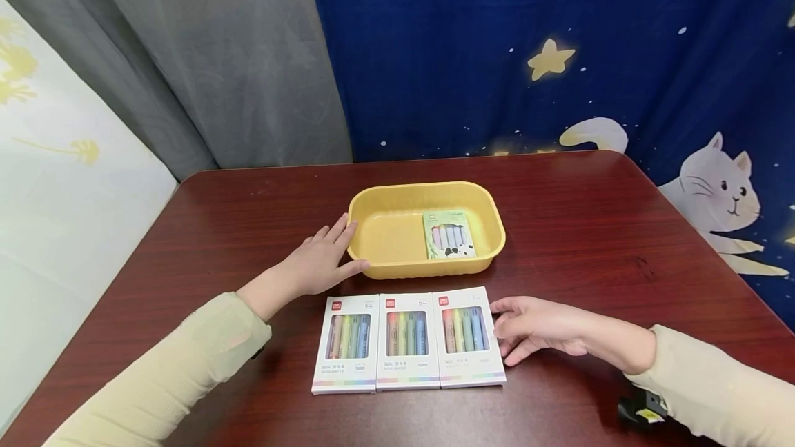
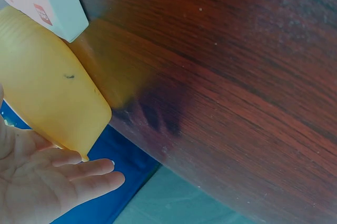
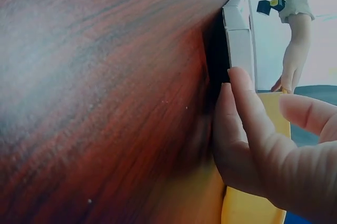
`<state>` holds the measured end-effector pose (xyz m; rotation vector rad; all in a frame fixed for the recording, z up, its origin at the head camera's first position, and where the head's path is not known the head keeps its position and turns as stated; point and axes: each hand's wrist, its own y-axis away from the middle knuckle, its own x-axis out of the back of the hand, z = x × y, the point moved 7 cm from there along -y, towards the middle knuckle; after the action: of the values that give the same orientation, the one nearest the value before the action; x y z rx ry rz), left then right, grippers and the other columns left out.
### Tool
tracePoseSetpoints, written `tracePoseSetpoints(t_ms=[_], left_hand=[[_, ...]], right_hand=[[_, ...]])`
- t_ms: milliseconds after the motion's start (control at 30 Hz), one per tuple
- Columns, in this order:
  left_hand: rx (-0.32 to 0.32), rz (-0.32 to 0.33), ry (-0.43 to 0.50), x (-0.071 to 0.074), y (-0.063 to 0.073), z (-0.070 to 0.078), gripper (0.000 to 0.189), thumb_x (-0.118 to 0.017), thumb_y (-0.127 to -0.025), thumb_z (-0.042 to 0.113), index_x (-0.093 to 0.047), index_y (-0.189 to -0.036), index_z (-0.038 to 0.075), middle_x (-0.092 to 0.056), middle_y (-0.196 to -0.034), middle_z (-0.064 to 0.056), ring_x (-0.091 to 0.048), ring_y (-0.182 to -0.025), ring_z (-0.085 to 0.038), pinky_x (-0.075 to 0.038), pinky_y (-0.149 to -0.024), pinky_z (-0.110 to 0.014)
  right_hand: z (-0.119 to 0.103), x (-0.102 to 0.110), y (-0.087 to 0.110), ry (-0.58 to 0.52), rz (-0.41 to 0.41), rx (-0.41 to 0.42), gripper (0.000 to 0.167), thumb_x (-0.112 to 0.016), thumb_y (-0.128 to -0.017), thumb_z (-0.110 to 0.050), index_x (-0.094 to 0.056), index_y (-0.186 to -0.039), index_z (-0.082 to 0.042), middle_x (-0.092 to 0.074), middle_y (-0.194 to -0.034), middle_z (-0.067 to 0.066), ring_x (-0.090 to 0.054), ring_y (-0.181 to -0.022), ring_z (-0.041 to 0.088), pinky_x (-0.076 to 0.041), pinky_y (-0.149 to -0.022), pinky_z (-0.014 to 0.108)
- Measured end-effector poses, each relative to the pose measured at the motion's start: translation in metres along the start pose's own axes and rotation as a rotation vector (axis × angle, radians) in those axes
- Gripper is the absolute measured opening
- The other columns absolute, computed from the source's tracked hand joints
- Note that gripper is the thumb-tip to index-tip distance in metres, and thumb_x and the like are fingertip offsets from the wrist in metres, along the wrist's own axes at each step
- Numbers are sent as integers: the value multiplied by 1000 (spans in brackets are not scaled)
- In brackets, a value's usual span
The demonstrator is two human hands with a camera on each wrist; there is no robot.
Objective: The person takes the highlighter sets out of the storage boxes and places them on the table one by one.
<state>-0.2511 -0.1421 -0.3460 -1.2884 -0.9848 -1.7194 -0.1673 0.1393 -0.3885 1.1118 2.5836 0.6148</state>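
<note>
A yellow plastic basket (image 1: pixel 397 270) stands mid-table, with a green box of pens (image 1: pixel 449 234) lying in its right half. My left hand (image 1: pixel 319 257) rests at the basket's left end, its fingers extended along the rim and the thumb at the front corner. In front of the basket, three white highlighter boxes lie side by side: the left one (image 1: pixel 344 379), the middle one (image 1: pixel 408 374) and the right one (image 1: pixel 472 369). Against the right box's outer side are the fingertips of my right hand (image 1: pixel 537 326); its thumb stands apart from the box in the right wrist view.
The dark red wooden table (image 1: pixel 621 240) has rounded far corners. Behind it hang a grey curtain (image 1: pixel 248 61) and a blue curtain (image 1: pixel 447 54) with stars and a cat. A white cloth (image 1: pixel 68 157) with yellow flowers borders the left side.
</note>
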Motion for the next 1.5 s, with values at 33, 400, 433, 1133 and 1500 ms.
tracePoseSetpoints(t_ms=[33, 400, 433, 1133, 1500], left_hand=[[0, 0, 1, 0, 0, 0, 85, -40, -89, 61, -15, -147, 5, -8, -152, -17, -24, -131, -48, -25, -103, -57], [5, 1, -4, 1, 0, 0, 85, -41, -89, 60, -15, -147, 4, -10, -152, -18, -24, -130, -48, -25, -102, -58], [5, 2, -5, 1, 0, 0, 85, -41, -88, 61, -15, -147, 4, -10, -152, -18, -24, -130, -48, -25, -102, -58], [2, -21, 4, 3, 0, 1, 85, -41, -89, 60, -15, -146, 3, -10, -152, -19, -25, -130, -48, -26, -102, -58], [16, -51, -5, 3, 0, 1, 86, -40, -88, 62, -13, -147, 5, -7, -153, -17, -23, -131, -48, -25, -103, -57]], right_hand=[[0, 0, 0, 0, 1, 1, 70, -53, -83, -7, -12, -134, 19, -57, -100, 16, -59, -78, 20, -53, -73, 35], [-3, 0, 1, -11, 10, -14, 70, -53, -85, -9, -12, -136, 17, -56, -101, 17, -59, -81, 20, -53, -76, 35], [-4, 0, 1, -9, 8, -11, 70, -53, -85, -9, -12, -136, 18, -56, -101, 17, -59, -81, 20, -53, -75, 35], [-73, 29, 7, 261, 185, 115, 65, -57, -87, -13, -23, -138, 8, -45, -122, 27, -52, -107, 31, -46, -90, 43], [-109, 69, -11, 642, 551, 355, 49, -54, -88, -8, -39, -133, 4, -46, -128, 24, -50, -111, 34, -46, -89, 43]])
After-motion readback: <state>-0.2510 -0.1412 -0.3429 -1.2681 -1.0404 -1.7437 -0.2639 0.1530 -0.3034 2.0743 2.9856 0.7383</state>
